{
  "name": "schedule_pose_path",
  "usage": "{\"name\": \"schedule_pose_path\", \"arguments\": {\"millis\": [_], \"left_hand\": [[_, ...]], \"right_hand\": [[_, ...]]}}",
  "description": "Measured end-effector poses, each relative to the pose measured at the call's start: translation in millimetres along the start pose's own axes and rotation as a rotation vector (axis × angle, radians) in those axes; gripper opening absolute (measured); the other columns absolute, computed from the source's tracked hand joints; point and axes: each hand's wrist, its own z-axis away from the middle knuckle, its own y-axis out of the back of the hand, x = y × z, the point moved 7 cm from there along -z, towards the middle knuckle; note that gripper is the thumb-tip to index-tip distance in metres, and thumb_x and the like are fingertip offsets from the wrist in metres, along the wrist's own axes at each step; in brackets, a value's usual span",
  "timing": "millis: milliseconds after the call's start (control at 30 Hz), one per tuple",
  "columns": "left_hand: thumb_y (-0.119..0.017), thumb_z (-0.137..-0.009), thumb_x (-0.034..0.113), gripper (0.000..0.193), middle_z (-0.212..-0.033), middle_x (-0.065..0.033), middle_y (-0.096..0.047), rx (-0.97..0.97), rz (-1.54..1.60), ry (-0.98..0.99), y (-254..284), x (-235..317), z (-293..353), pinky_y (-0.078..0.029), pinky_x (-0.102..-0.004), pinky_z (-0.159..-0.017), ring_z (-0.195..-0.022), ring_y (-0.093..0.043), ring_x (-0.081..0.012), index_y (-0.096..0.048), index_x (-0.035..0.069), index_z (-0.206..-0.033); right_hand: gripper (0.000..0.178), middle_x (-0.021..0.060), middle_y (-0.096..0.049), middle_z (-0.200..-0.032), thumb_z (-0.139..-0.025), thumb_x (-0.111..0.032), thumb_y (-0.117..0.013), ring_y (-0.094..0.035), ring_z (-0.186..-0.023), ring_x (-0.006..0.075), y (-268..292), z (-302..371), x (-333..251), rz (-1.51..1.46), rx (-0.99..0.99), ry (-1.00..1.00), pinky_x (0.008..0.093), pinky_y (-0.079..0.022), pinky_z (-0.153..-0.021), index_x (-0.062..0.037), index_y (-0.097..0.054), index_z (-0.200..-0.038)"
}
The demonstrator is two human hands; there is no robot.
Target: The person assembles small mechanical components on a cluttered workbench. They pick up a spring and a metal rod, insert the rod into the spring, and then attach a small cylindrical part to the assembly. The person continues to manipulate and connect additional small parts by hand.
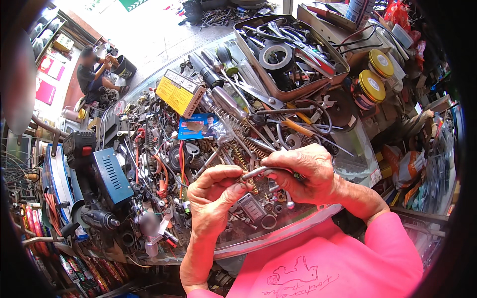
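A curved silver-grey metal rod [255, 173], lever-like in shape, is held between my two hands above the near part of the cluttered glass-topped table. My left hand [212, 194] pinches its left end between thumb and fingers. My right hand [305, 171] grips the other end, its fingers hiding much of it. A shiny rounded metal tip [290, 204] shows just below my right hand; I cannot tell whether it belongs to the rod. Beneath the hands lie a small grey slotted block [252, 207], a metal ring [269, 221] and several coil springs [240, 161].
A yellow box [180, 93] and a blue card packet [198, 126] lie among loose parts. Beyond stands a metal tray [341, 75] of tools and tape. Yellow-lidded jars [371, 85] are at right, a cordless drill [92, 198] at left. A person [92, 74] sits far left beside a black bucket.
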Motion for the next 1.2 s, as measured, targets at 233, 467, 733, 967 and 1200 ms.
{"name": "schedule_pose_path", "arguments": {"millis": [233,467,733,967,1200], "left_hand": [[-0.065,-0.080,-0.005,0.020,-0.091,-0.0115,-0.064,0.406,-1.301,-0.634,12.9,62.7,2.8,-0.050,-0.0336,-0.074,-0.080,-0.062,-0.0227,-0.066,-0.001,-0.099],[-0.066,-0.079,0.002,0.017,-0.088,-0.0112,-0.064,0.438,-1.364,-0.523,33.8,48.2,-9.1,-0.047,-0.0379,-0.075,-0.080,-0.062,-0.0290,-0.067,0.003,-0.096],[-0.066,-0.079,0.005,0.016,-0.088,-0.0124,-0.063,0.476,-1.337,-0.452,47.7,39.2,-14.0,-0.047,-0.0420,-0.073,-0.080,-0.061,-0.0314,-0.067,0.004,-0.095],[-0.067,-0.080,0.004,0.013,-0.084,-0.0133,-0.065,0.428,-1.360,-0.620,38.4,43.3,-15.7,-0.051,-0.0360,-0.068,-0.075,-0.065,-0.0282,-0.067,0.002,-0.093],[-0.067,-0.081,0.006,0.013,-0.085,-0.0134,-0.063,0.457,-1.472,-0.601,53.6,40.5,-5.3,-0.049,-0.0398,-0.071,-0.079,-0.062,-0.0316,-0.067,0.002,-0.094]], "right_hand": [[0.022,0.0146,-0.070,-0.082,-0.079,-0.002,-0.073,-0.069,-0.065,0.0261,3.0,-0.7,14.4,0.168,0.057,-0.153,0.0326,-0.054,-0.057,0.0017,-0.066,-0.099],[0.024,0.0068,-0.060,-0.084,-0.072,-0.004,-0.073,-0.062,-0.071,0.0257,5.7,0.0,19.1,0.575,0.082,-0.145,0.0349,-0.051,-0.058,-0.0048,-0.067,-0.095],[0.017,0.0166,-0.064,-0.091,-0.073,-0.011,-0.068,-0.063,-0.078,0.0292,-32.4,-27.9,-26.8,0.885,-0.495,-0.005,0.0373,-0.053,-0.068,0.0018,-0.062,-0.082],[0.025,0.0226,-0.066,-0.077,-0.065,-0.011,-0.063,-0.066,-0.076,0.0322,-60.4,-50.3,-168.5,1.050,-0.760,0.559,0.0384,-0.052,-0.058,0.0077,-0.067,-0.082],[0.023,0.0161,-0.067,-0.075,-0.074,-0.014,-0.059,-0.066,-0.071,0.0244,-80.1,-31.8,-195.0,1.152,-0.845,0.962,0.0305,-0.051,-0.052,0.0029,-0.066,-0.088]]}}
